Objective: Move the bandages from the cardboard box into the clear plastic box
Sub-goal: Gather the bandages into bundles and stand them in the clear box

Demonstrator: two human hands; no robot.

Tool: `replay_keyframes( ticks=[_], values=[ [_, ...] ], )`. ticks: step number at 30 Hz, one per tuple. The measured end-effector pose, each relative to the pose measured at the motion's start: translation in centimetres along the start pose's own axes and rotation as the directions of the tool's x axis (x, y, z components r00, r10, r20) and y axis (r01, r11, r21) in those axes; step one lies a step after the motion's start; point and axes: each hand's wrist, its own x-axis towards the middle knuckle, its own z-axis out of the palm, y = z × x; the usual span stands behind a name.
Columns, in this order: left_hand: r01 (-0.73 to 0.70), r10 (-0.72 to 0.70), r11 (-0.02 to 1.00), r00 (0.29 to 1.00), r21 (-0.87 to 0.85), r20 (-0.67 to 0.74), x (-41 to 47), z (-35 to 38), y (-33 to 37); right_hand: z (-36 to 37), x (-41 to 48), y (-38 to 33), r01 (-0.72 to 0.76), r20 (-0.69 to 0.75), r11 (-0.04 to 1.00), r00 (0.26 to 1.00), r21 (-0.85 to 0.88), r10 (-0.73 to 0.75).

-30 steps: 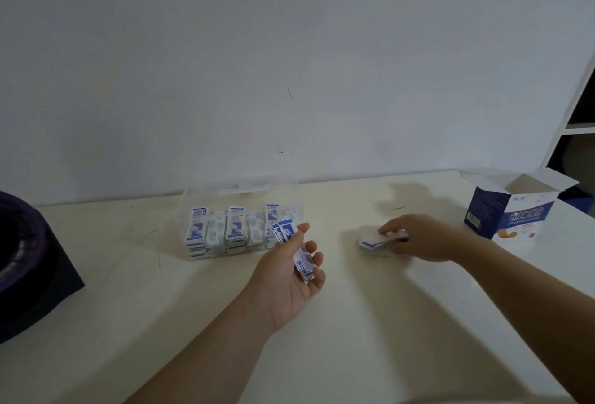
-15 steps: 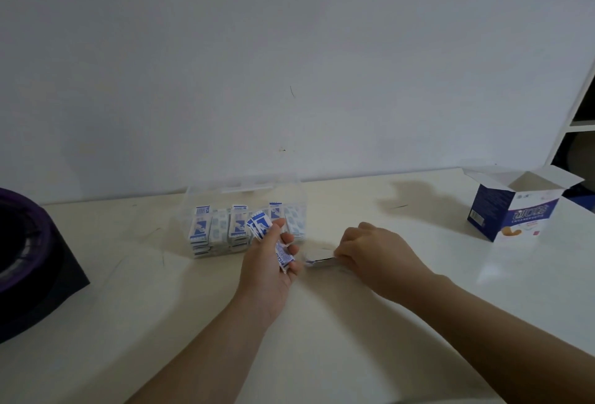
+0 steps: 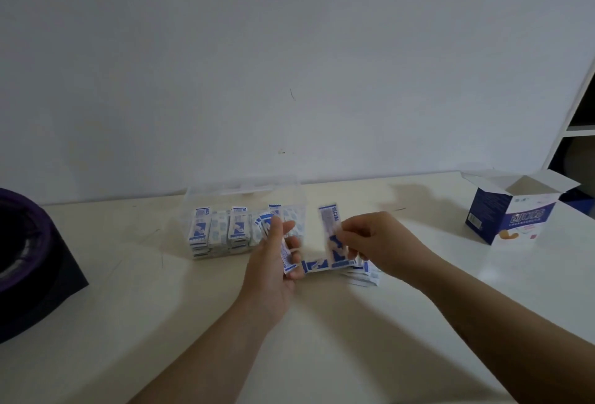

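The clear plastic box (image 3: 206, 192) stands at the back of the table with several rows of blue-and-white bandages (image 3: 219, 229) upright inside. My left hand (image 3: 273, 268) holds a fanned stack of bandages (image 3: 285, 258) just in front of the box's right end. My right hand (image 3: 376, 242) pinches one bandage (image 3: 330, 226) upright, to the right of the box. A small loose pile of bandages (image 3: 357, 271) lies on the table under my right hand. The blue-and-white cardboard box (image 3: 512, 213) stands open at the far right.
A dark purple round object on a black base (image 3: 29, 258) sits at the left edge. A white shelf unit (image 3: 576, 120) rises at the far right behind the cardboard box. The white table (image 3: 322, 339) stretches toward me.
My right hand dragged the loose pile leftward toward my left hand, then lifted one bandage upright. My left hand rose slightly with its stack, staying near the box.
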Motion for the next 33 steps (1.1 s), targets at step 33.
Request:
replay_keyframes(
  ticks=[33],
  values=[
    [0.046,-0.054,0.996,0.992,0.071,0.116,-0.8,1.0,0.1,1.9,0.2,-1.5,0.268,-0.192,0.888,0.914,-0.373,-0.357]
  ],
)
